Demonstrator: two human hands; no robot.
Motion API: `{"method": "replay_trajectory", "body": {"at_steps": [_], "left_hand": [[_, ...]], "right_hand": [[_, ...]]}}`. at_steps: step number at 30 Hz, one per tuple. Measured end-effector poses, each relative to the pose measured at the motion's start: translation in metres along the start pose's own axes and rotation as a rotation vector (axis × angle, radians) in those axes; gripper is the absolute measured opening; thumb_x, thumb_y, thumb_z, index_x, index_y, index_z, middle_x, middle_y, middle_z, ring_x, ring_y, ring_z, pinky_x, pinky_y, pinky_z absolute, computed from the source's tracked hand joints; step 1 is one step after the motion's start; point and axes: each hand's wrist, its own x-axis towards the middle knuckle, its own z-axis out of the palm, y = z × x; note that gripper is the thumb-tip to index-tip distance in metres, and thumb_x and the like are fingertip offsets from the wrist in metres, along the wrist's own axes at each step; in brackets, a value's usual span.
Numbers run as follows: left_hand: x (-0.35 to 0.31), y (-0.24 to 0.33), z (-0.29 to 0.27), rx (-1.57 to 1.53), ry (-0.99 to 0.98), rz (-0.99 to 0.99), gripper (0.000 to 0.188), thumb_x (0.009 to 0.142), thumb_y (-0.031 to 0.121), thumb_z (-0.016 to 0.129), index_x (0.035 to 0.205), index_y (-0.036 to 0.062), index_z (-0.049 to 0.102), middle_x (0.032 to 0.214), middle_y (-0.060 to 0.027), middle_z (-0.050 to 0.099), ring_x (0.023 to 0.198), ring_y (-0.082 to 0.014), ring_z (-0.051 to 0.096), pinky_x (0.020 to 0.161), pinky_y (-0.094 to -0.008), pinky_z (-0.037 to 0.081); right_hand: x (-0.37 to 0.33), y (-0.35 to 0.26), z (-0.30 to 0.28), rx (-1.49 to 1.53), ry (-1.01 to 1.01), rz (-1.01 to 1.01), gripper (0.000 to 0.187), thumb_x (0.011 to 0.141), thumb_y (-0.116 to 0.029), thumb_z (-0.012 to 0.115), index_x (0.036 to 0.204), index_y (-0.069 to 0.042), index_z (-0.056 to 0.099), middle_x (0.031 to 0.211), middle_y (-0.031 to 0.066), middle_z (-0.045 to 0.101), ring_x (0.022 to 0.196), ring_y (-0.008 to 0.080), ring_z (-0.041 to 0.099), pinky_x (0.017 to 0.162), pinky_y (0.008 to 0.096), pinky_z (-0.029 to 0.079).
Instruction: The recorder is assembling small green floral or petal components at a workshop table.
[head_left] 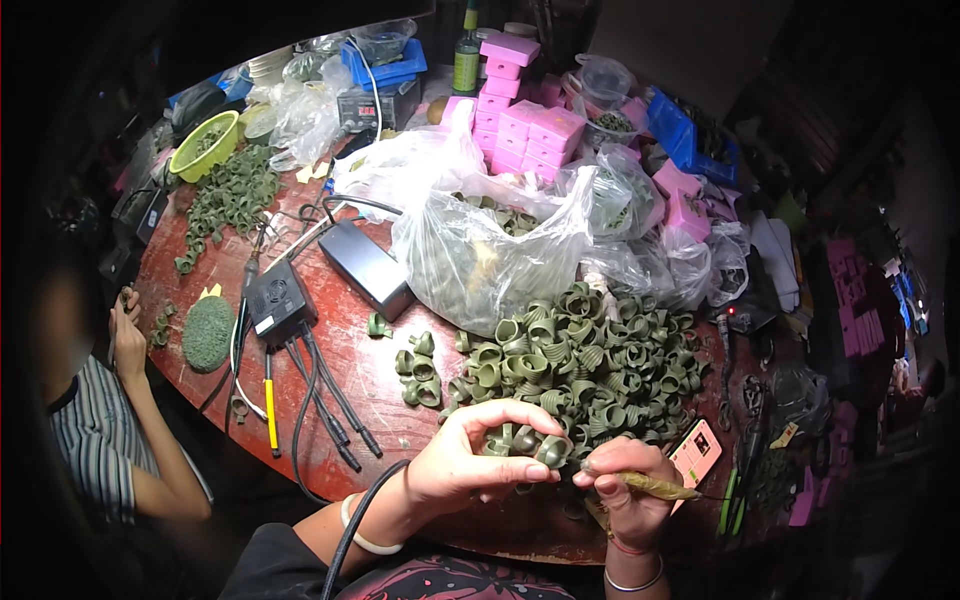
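The left hand (455, 468) curls around several green ring-shaped pieces (523, 440), cradled between thumb and fingers near the table's (375, 410) near edge. Just beside them, the right hand (630, 500) grips a yellowish-wrapped tool (655, 486). Beyond both hands, a green pile (600, 360) spreads toward a clear bag (490, 265).

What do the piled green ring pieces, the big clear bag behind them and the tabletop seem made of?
Green ring pieces: perhaps wax or plastic; evenly coloured, ridged, with a soft sheen.
Clear bag: most likely thin plastic film; see-through, crinkled and glossy.
Tabletop: possibly painted wood; reddish, with pale scuffs.
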Motion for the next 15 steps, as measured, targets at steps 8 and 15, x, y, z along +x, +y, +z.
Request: {"method": "replay_trajectory", "body": {"at_steps": [8,15], "left_hand": [[0.002,-0.005,-0.001,-0.031,-0.004,0.036,0.037,0.079,-0.004,0.072,0.113,0.0017,0.058,0.114,-0.0178,0.058,0.090,-0.0220,0.066,0.054,-0.0195,0.046],[0.002,0.001,0.000,-0.125,0.020,-0.016,0.036,0.081,-0.001,0.071,0.114,0.0019,0.056,0.099,-0.0150,0.064,0.055,-0.0069,0.053,0.042,-0.0165,0.033]], "right_hand": [[-0.007,0.004,0.001,0.222,0.128,0.048,0.018,0.086,-0.008,0.071,0.096,0.004,0.063,0.081,0.0145,0.067,0.071,0.0211,0.066,0.066,0.0301,0.055],[0.000,0.000,0.001,-0.243,0.095,-0.112,0.018,0.079,-0.006,0.076,0.094,0.002,0.067,0.083,0.0126,0.069,0.075,0.0216,0.066,0.069,0.0295,0.054]]}}
